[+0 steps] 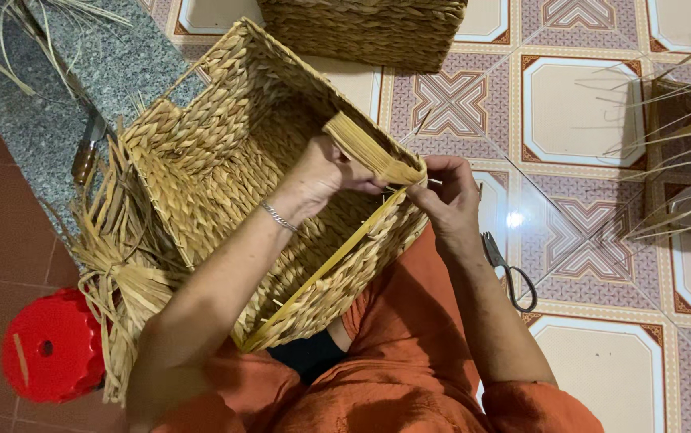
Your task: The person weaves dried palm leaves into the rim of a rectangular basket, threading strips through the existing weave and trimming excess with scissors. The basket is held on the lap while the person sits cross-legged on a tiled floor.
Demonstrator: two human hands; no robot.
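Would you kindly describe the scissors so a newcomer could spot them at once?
Start at the big woven basket on the person's lap. Beyond the right hand, on the patterned tile floor, lie the scissors: the only metal, dark-handled thing there.
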